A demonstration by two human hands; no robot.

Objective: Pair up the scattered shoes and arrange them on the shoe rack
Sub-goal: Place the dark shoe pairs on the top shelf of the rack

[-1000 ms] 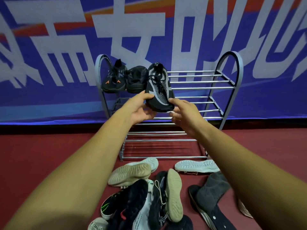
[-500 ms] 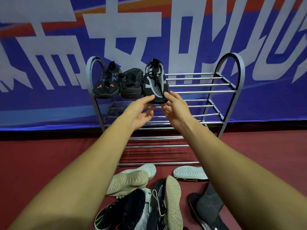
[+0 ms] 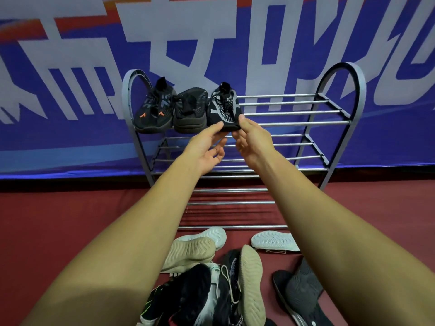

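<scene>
- Thumb and curled fingers of the right hand [image 3: 253, 143] pinch the right corner of the toe of the black-and-grey knit sneaker [image 3: 223, 109], thumb on top and fingers tucked beneath.
- The left hand [image 3: 204, 149] lies palm up, its straight thumb touching the toe's lower left edge. Its other fingers are loosely curled below, apart from the shoe.
- The sneaker stands sole down on the top shelf of the shoe rack [image 3: 341, 74], third from the left end. Its long axis runs front to back across the bars, toe toward the person and heel toward the wall.
- Just beside it on the left sits an all-black shoe [image 3: 190, 111], then a black sneaker with orange marks [image 3: 150, 114] by the rack's left arch. Both point toe outward too.
- The rack has grey arched ends and chrome bars on several tiers. It stands on a dark red floor [image 3: 58, 220] against a blue banner [image 3: 70, 142] with large white characters.
- A loose heap of shoes lies on the floor in front of the rack.
- In the heap, a beige-soled shoe [image 3: 190, 254] is turned sole up, and a black shoe [image 3: 190, 288] lies beside the left forearm.
- A white-soled shoe [image 3: 274, 241] lies apart to the right, and a dark grey knit shoe [image 3: 302, 288] lies near the right forearm.
</scene>
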